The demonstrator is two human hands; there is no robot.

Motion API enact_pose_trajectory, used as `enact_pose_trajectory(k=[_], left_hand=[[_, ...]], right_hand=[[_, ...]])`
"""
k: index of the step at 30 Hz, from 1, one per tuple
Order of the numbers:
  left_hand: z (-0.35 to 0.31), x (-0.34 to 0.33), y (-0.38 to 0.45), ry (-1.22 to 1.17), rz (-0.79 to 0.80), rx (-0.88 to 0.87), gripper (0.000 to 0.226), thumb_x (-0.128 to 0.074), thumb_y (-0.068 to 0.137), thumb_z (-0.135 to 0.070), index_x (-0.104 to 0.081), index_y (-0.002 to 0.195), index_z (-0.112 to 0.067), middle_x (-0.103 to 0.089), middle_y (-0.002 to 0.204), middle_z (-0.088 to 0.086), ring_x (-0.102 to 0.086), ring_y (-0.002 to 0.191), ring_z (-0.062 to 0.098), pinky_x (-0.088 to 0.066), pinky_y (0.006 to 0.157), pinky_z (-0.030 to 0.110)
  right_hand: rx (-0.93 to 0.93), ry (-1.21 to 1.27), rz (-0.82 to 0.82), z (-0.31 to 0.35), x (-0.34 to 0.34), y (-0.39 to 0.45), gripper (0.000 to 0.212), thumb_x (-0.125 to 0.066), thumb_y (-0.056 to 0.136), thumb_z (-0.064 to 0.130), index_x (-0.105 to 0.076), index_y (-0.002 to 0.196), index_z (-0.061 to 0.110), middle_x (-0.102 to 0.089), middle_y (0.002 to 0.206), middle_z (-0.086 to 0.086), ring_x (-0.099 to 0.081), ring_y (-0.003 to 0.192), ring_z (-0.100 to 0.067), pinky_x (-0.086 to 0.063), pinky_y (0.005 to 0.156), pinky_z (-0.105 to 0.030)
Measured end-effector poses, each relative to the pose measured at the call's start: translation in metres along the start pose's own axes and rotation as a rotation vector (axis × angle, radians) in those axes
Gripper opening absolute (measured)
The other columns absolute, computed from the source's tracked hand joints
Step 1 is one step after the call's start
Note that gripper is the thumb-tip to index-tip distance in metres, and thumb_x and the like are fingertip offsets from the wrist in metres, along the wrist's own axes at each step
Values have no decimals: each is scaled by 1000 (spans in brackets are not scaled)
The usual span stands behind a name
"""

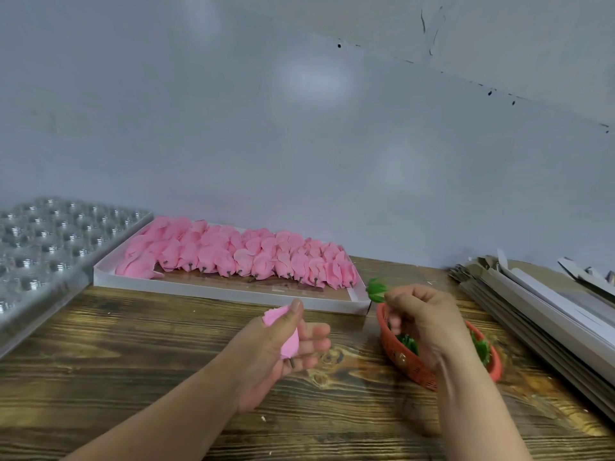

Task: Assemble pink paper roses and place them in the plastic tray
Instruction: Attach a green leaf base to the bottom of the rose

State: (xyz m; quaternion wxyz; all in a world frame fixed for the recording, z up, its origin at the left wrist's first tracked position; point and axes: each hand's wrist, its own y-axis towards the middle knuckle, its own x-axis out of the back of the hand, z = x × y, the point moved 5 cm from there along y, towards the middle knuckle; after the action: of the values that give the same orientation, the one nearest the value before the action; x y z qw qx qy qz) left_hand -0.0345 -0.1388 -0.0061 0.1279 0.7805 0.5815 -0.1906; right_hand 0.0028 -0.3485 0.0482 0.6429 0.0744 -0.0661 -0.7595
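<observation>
Wooden surface [133, 344]: left hand [283, 354] grips a pink rose [286, 331]; at 3 o'clock, right hand [422, 317] pinches a green calyx [377, 289] above a red basket [412, 364].

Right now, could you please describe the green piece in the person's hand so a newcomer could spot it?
Start at the red basket on the wooden table's right side. Just above it, the right hand pinches a green leafy piece, the only one lifted clear of the basket.
</observation>
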Motion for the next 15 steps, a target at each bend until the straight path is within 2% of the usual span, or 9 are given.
enact_pose_trajectory(k=[2,4,6,8,11,15], left_hand=[[-2,-2,-1,22,4,-28,38,-55,79,-45,-67,59,-15,-74,107,3,-71,97,23,-58,71,29],[-4,-3,-3,84,-11,-76,35,-55,78,-45,-71,74,-14,-73,108,-4,-71,96,22,-58,73,30],[-7,-7,-6,183,-19,-121,40,-53,78,-47,-70,99,-17,-75,99,0,-72,91,20,-57,73,27],[-10,-10,-10,268,-29,-155,37,-50,81,-46,-66,108,-25,-75,87,5,-73,82,15,-55,67,18],[-13,-9,-11,333,-59,-164,24,-48,92,-38,-65,106,-30,-73,87,0,-72,70,10,-51,58,13],[-8,-3,-7,353,-110,-105,25,-50,94,-36,-67,101,-20,-72,90,4,-71,68,9,-50,57,13]], right_hand=[[-12,26,52,-3,-11,-2,26,-55,79,-13,-60,59,3,-46,44,-14,-37,34,-17,-32,36,-20],[-1,-31,93,-6,-21,-4,29,-57,78,-13,-60,56,5,-46,43,-10,-37,33,-15,-30,37,-19],[75,-257,155,-5,-35,-8,23,-60,77,-11,-60,57,2,-47,42,-3,-38,35,-11,-32,38,-20],[181,-523,246,-3,-53,-14,16,-61,74,-9,-60,61,-1,-50,44,6,-41,40,-4,-35,42,-17],[315,-767,341,1,-73,-25,13,-61,70,-2,-63,63,9,-59,59,7,-50,53,-2,-44,55,-22],[333,-710,367,2,-76,-27,19,-61,71,-1,-64,62,14,-60,60,6,-51,52,-1,-43,52,-19]])
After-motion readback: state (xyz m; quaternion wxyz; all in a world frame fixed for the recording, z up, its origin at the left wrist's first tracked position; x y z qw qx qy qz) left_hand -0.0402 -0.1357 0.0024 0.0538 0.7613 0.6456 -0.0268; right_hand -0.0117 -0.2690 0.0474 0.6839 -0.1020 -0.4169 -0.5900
